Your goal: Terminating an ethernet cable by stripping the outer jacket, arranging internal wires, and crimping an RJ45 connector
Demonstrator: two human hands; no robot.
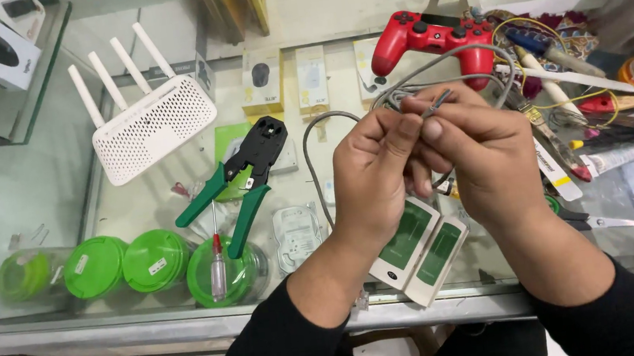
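Grey cable [342, 119] end sits pinched between both hands over the glass counter [35, 218], stripped tip sticking up just above the fingers; rest of it loops back toward the red game controller [432, 34]. Left hand [372, 176] curled tight, thumb & forefinger nipping the cable near its end; right hand [481, 151] closed round it too, thumb pressed against the tip. Two white-and-green tester units [420, 246] lie right under the wrists; green-handled crimp tool [242, 182] to the left w/ a small screwdriver [218, 265] by it; white router [147, 122] further back-left. Risk, imo: thin inner wires could slip or splay if the pinch loosens; cable loop may snag the controller or tool clutter on the right & drag sth off.
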